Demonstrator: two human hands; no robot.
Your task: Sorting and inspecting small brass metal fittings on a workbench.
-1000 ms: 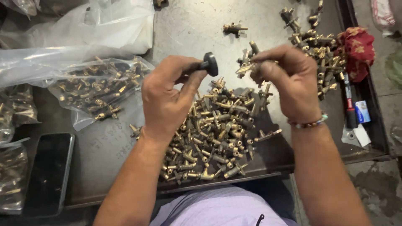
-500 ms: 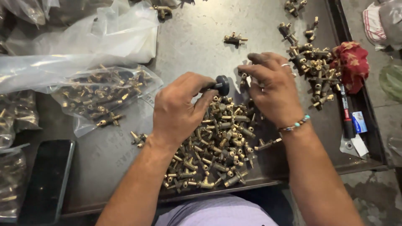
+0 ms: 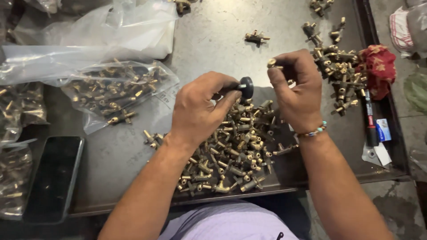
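My left hand [image 3: 200,109] grips a small black tool with a round disc end [image 3: 245,86], held above a heap of small brass fittings [image 3: 231,151] on the metal tray [image 3: 213,40]. My right hand [image 3: 296,91] is closed around one brass fitting [image 3: 271,63], whose round end sticks out above my thumb, just right of the tool's disc. The two hands are close together but do not touch.
A second cluster of brass fittings [image 3: 338,66] lies at the right beside a red cloth [image 3: 377,66]. Clear plastic bags of fittings [image 3: 111,91] sit at the left, a dark phone [image 3: 53,178] at the front left, a red-black pen [image 3: 369,118] at the right rim.
My right hand lowered into the heap, then lifted again with a brass fitting. My left hand kept hold of the black tool and shifted slightly down and left.
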